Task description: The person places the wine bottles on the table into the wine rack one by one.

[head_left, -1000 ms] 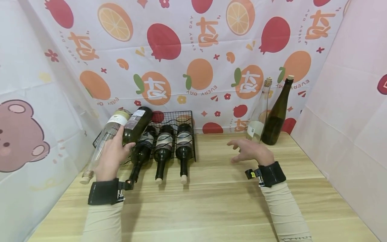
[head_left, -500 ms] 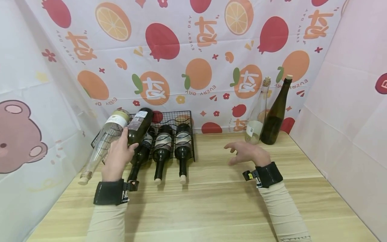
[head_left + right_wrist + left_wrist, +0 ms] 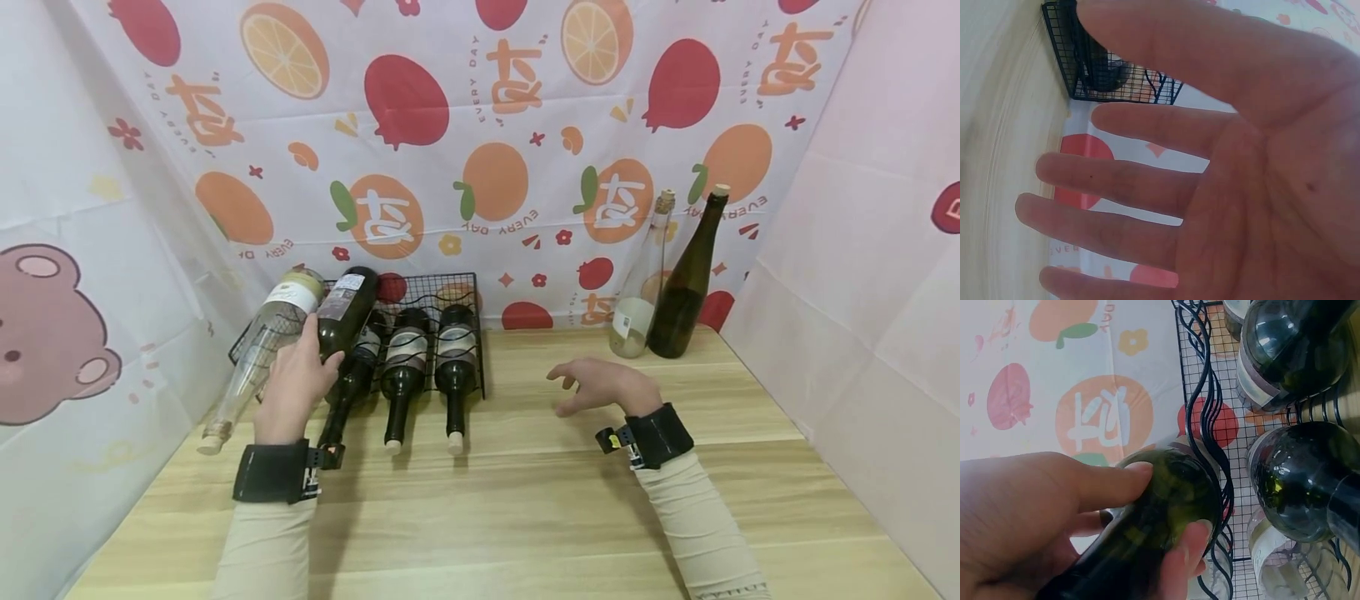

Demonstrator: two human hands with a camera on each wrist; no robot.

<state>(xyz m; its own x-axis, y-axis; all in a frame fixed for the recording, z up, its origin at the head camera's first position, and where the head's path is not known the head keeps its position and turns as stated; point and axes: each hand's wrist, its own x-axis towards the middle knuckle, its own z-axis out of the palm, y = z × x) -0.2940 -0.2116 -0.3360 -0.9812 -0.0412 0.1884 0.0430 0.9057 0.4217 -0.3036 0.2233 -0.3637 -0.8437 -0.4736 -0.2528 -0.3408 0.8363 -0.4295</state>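
**Left hand grips dark bottle on the wire rack**

Head view: the left hand (image 3: pixel 296 382) grasps the upper dark bottle (image 3: pixel 347 310), which lies slanted over the wire rack (image 3: pixel 422 288). Beside it a clear bottle (image 3: pixel 255 358) slopes toward the person; three lower dark bottles (image 3: pixel 405 379) fill slots beneath. What the dark glass contains cannot be told. The right hand (image 3: pixel 606 386) is free above the table (image 3: pixel 480 517), near a corked standing clear bottle (image 3: pixel 633 323) and green bottle (image 3: pixel 684 304).

Left wrist view: thumb and fingers wrap the glass against wavy wires.

Right wrist view: fingers spread, palm bare; the rack's corner shows behind.
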